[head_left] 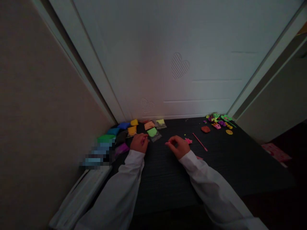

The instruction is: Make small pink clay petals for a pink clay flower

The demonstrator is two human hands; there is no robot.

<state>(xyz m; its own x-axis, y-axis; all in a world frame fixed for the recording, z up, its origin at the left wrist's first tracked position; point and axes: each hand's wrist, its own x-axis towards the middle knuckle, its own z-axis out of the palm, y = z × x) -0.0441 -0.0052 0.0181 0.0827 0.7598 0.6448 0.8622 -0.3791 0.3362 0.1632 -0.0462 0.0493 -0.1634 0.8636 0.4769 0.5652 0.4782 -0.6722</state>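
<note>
My left hand is closed around a lump of pink modelling clay, part of which shows between the fingers. To its right, my right hand pinches thumb and forefinger together, with what looks like a small pink bit of clay at the tips. Just beyond the right hand lies a cluster of small pink clay pieces. A thin pink modelling tool rests at a slant beside them. Another pink item is partly hidden by my right sleeve. Close to the left hand is a bag of light green clay.
Bags of coloured clay, including orange and purple, line the left of the dark table. Finished-looking clay figures sit at the back right, near a reddish-brown piece. A white panel rises behind. A long white box lies left.
</note>
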